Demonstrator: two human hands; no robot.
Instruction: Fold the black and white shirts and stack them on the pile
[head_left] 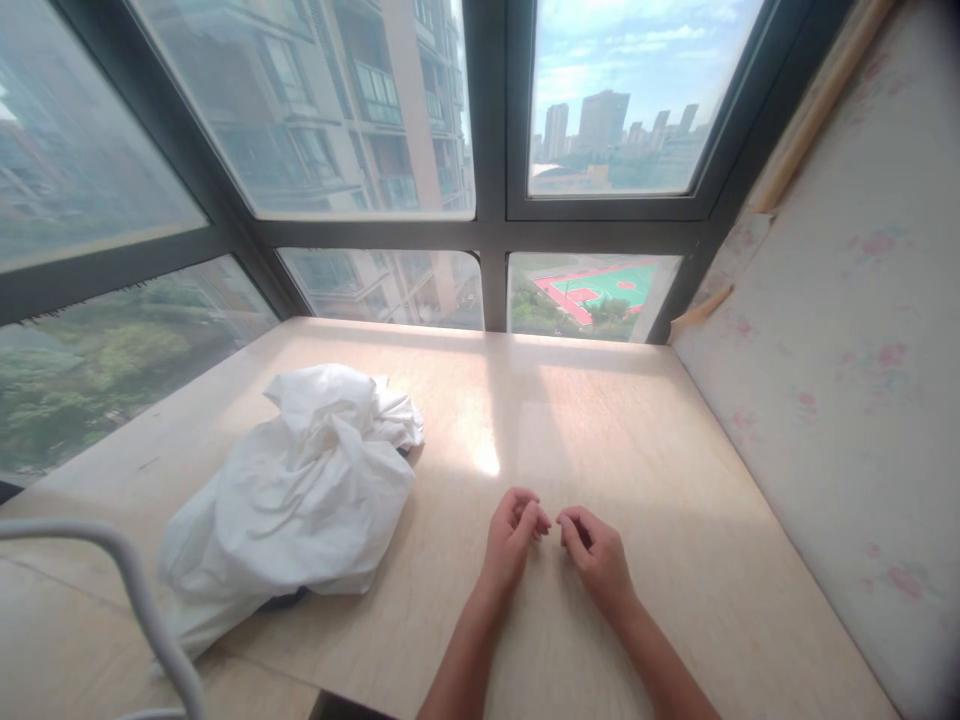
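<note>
My left hand (517, 530) rests on the pale marbled sill (637, 440), its fingers curled inward and nothing seen in them. Close to its right, my right hand (595, 552) lies with thumb and fingers bent together, also with no object visible. A small gap separates the fingertips of the two hands. To the left of my hands a crumpled white cloth (300, 500) is heaped on the sill, with something dark showing at its lower edge and right side. Neither hand touches it.
Dark window frames (491, 150) rise behind the sill. A flower-patterned wall (847, 350) with peeling paper stands at the right. At the lower left a grey curved tube (139, 590) crosses the view. A dark edge (349, 706) shows at the bottom.
</note>
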